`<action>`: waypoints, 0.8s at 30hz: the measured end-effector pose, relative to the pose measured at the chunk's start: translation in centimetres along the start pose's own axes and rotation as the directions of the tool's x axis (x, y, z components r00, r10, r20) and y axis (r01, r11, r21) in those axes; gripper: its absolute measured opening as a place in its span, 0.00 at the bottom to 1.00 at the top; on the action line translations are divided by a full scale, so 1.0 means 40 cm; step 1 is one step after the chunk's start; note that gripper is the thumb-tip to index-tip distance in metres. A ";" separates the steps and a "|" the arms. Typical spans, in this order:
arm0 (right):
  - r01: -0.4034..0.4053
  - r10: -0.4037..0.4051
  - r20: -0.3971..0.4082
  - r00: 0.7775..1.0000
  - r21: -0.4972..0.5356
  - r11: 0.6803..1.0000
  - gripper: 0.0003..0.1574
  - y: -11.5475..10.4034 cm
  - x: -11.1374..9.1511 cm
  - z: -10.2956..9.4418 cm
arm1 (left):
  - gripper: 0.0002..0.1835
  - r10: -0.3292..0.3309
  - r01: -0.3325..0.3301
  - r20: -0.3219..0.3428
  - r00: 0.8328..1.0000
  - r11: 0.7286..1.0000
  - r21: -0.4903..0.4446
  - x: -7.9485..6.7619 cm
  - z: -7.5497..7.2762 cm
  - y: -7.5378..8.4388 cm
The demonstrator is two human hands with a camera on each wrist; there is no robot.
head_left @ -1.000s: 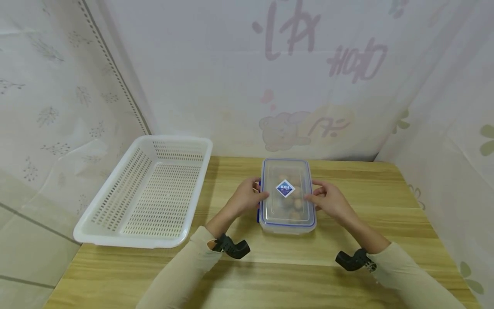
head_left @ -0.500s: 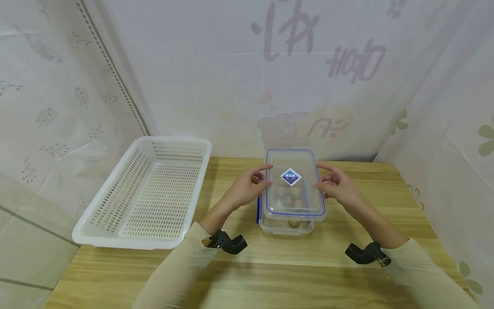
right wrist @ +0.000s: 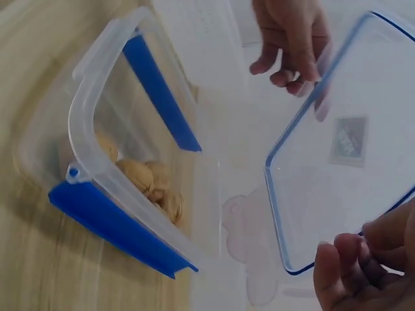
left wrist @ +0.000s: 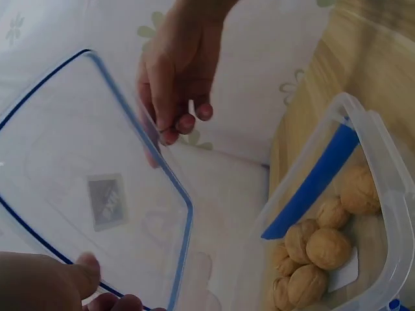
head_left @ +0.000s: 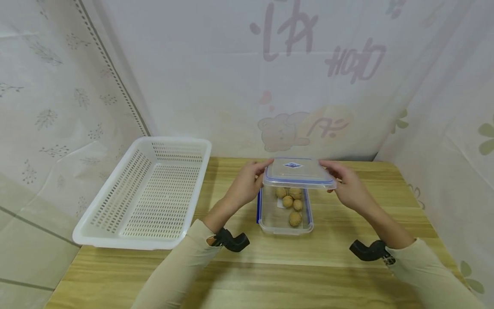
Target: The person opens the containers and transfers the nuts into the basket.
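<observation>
A clear lid with a blue seal (head_left: 299, 171) and a diamond label is held up, tilted, over the back part of its box. My left hand (head_left: 247, 183) pinches its left edge; my right hand (head_left: 349, 183) pinches its right edge. Below stands the clear plastic box (head_left: 275, 225), uncovered, with blue side clips. Several walnuts (head_left: 295, 219) lie inside it, some hidden behind the lid in the head view. In the left wrist view the walnuts (left wrist: 329, 249) cluster beside a small white slip (left wrist: 343, 272). The right wrist view shows a blue clip (right wrist: 117, 227) hanging down the box's side.
A white slotted plastic basket (head_left: 183, 219) stands on the left of the wooden table (head_left: 270, 274). Patterned curtain-like sheets (head_left: 216, 86) rise behind the table and along both sides.
The lid has come off the box, lifted up and back by both hands, and now tilts steeply. The walnuts inside are uncovered at the front. The box and the basket stay put.
</observation>
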State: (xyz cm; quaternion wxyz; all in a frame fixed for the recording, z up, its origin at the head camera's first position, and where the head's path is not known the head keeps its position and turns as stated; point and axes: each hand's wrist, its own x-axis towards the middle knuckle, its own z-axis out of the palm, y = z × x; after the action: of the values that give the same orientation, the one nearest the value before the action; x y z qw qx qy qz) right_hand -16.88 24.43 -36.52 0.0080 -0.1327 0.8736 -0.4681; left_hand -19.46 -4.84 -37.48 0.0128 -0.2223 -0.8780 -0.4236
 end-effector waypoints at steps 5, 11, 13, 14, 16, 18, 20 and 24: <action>0.098 -0.121 -0.096 0.988 -0.213 0.972 0.15 -0.006 0.000 0.008 | 0.16 0.048 -0.044 -0.054 0.997 0.996 0.083 0.008 0.004 0.012; 0.159 -0.230 -0.229 0.946 -0.289 0.944 0.19 -0.009 0.009 0.011 | 0.12 0.111 -0.100 -0.111 0.988 0.990 0.098 0.025 0.004 0.028; 0.156 -0.223 -0.240 0.945 -0.272 0.950 0.19 -0.013 0.010 0.008 | 0.11 0.114 -0.106 -0.127 0.985 0.992 0.070 0.030 0.003 0.034; 0.152 -0.215 -0.243 0.946 -0.256 0.955 0.19 -0.015 0.010 0.004 | 0.10 0.113 -0.107 -0.134 0.985 0.993 0.052 0.033 0.003 0.037; 0.140 -0.193 -0.241 0.951 -0.218 0.966 0.18 -0.019 0.011 -0.004 | 0.08 0.109 -0.108 -0.146 0.983 0.994 0.018 0.040 0.004 0.043; 0.121 -0.164 -0.236 0.958 -0.185 0.975 0.19 -0.023 0.012 -0.014 | 0.06 0.099 -0.102 -0.152 0.983 0.995 -0.013 0.047 0.006 0.051; 0.094 -0.131 -0.230 0.964 -0.168 0.981 0.22 -0.026 0.014 -0.025 | 0.05 0.071 -0.081 -0.144 0.987 0.995 -0.066 0.054 0.010 0.059; 0.032 -0.066 -0.201 0.977 -0.170 0.985 0.28 -0.028 0.018 -0.051 | 0.21 -0.015 -0.006 -0.091 0.996 0.973 -0.230 0.069 0.018 0.076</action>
State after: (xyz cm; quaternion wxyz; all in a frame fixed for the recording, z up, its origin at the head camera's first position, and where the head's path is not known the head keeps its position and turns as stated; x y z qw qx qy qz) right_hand -17.58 25.32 -34.39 -0.1051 -0.1052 0.9021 -0.4051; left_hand -20.62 -1.59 -35.10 0.0263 -0.2007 -0.8220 -0.5324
